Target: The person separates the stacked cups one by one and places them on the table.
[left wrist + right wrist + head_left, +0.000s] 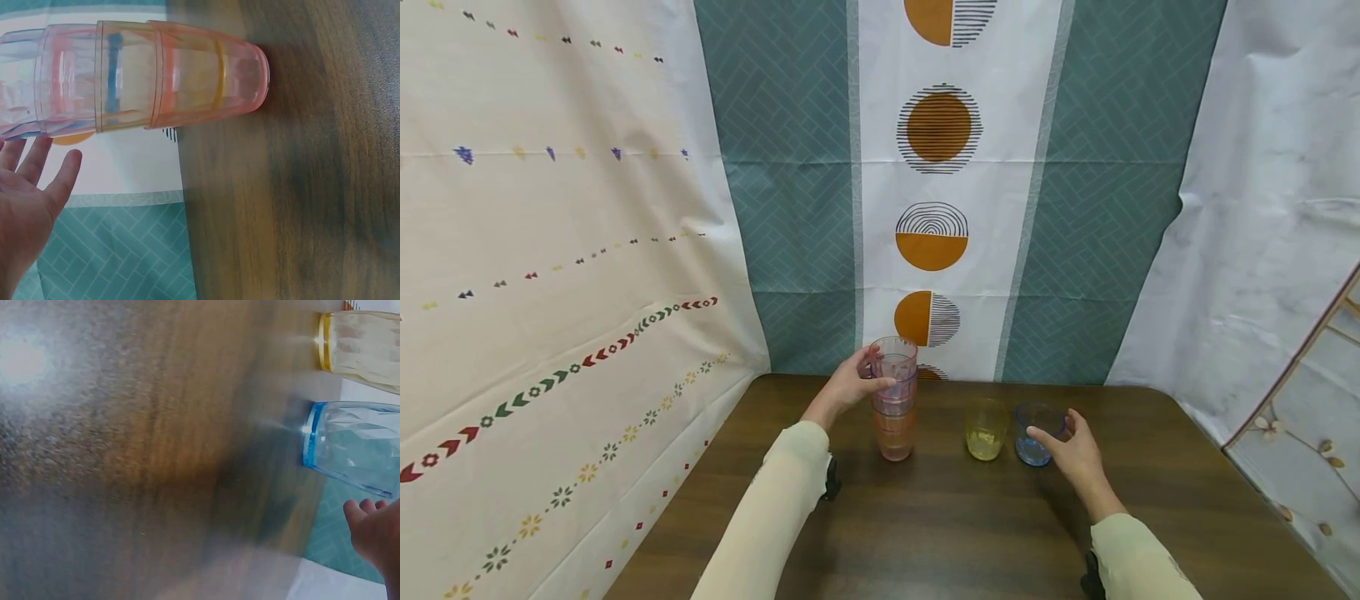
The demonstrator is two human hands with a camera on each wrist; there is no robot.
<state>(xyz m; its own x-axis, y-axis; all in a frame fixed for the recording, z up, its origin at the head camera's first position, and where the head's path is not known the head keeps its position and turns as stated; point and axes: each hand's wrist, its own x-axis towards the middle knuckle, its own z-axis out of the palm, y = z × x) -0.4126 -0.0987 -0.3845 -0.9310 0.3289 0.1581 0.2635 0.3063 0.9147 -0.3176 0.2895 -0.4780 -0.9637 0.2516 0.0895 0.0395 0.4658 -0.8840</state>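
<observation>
Sleeves [767, 512] apart, cups [985, 435] near far table edge [1105, 392]

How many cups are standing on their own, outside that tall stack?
2: the yellow cup, right of the stack, and the blue cup, farther right, by the right hand. Neither is hidden; no others show.

Both arms stretched forward, hands well apart.
The left arm [767, 517], pale-sleeved, slants inward to the left hand [852, 383], the higher of the two, its thumb parted from the fingers. The right arm [1138, 558], sleeved alike, slants inward too; the right hand [1078, 454] has thumb and fingers spread.
</observation>
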